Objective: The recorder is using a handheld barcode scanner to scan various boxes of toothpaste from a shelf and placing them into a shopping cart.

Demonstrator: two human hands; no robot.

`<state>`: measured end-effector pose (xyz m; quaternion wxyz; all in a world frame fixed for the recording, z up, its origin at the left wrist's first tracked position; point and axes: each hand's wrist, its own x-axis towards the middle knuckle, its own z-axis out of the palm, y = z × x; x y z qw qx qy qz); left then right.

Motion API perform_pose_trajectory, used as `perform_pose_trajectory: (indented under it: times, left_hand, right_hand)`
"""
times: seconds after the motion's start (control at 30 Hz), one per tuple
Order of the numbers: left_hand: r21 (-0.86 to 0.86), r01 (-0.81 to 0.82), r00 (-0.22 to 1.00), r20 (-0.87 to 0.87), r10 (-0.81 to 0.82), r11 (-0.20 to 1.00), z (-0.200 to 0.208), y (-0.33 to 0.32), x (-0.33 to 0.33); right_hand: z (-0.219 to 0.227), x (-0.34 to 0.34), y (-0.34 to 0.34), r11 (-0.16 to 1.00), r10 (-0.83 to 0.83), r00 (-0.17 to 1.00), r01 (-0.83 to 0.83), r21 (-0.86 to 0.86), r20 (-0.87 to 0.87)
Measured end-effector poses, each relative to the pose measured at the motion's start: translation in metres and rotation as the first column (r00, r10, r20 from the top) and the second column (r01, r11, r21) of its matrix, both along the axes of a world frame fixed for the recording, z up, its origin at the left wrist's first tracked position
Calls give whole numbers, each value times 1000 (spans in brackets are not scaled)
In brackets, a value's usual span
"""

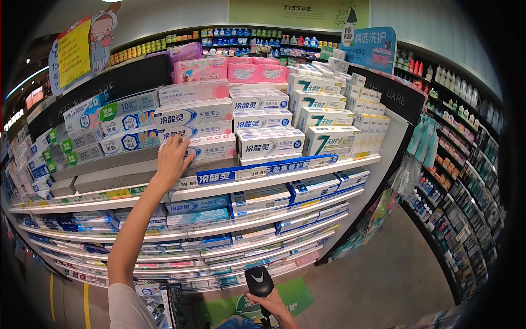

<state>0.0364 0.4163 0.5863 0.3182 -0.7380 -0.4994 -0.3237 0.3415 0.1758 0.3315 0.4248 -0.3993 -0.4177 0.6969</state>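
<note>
The stepped stack of white cardboard cartons (197, 111) just beyond the left hand (174, 155) could slide if its fingers, curled over 1 white, blue-printed oblong front carton (218, 147), drag crookedly; whether they pinch, I cannot tell. Below it runs the white shelf edge (285, 177); leftward, a bare grey block (118, 176) gives room. Lower right, the right hand (268, 303) grips a black plastic device (259, 281).

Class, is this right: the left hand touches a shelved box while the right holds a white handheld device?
No: the handheld device in the right hand is black, as the head view shows; the left hand touches a shelved box.
</note>
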Motion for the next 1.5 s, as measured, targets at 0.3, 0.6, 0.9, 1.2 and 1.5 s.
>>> perform_pose_trajectory:
  times: [0.3, 0.6, 0.9, 1.2, 1.5]
  left_hand:
    - [-23, 14, 998, 54, -13, 1000, -3, -2, 0]
    - [188, -203, 959, 238, 156, 961, -5, -28, -4]
    - [-232, -255, 860, 390, 330, 939, -12, -14, -45]
    - [33, -233, 906, 371, 204, 972, -15, -50, -48]
    - [-65, 141, 577, 816, -28, 988, -186, -233, 54]
  right_hand:
    - [-2, -12, -3, 997, 80, 994, -79, -23, 79]
    - [-2, -20, -10, 996, 90, 993, -90, 0, 72]
    - [2, -16, -5, 997, 79, 994, -77, -25, 71]
    - [-5, -22, -16, 995, 94, 995, -93, -37, 36]
    - [8, -46, -5, 981, 191, 955, -178, -77, 225]
